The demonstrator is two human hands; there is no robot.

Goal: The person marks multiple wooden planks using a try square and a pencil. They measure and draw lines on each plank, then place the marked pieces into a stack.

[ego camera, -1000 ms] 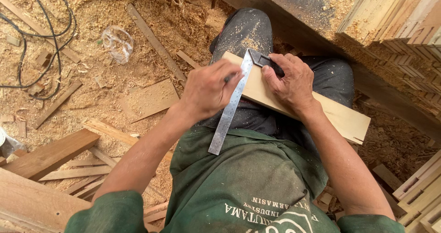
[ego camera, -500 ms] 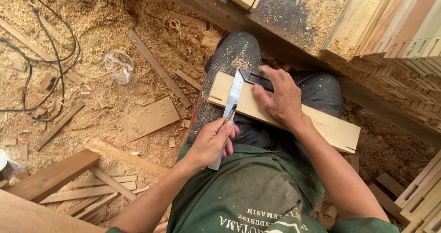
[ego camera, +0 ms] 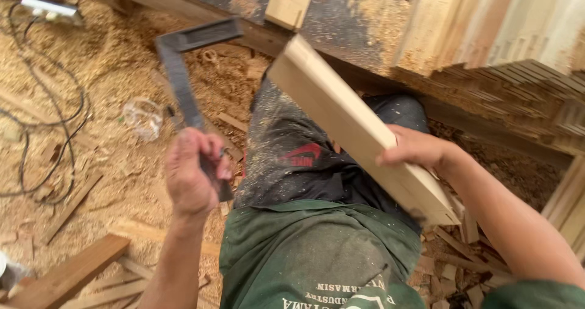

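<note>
Right now my left hand [ego camera: 194, 174] is clenching the try square [ego camera: 186, 84] by its blade, lifting it aside. My right hand [ego camera: 414, 150] is gripping the wooden board [ego camera: 347, 123], tilting it upward above my lap.

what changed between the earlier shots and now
The left hand has lifted the dark metal try square off the pale wooden board and swung it up to the left. The right hand, earlier pressing the board flat on the lap, now grips its edge and tilts it up. The person is seated as before, with the sawdust-covered floor and black cable unchanged.
</note>
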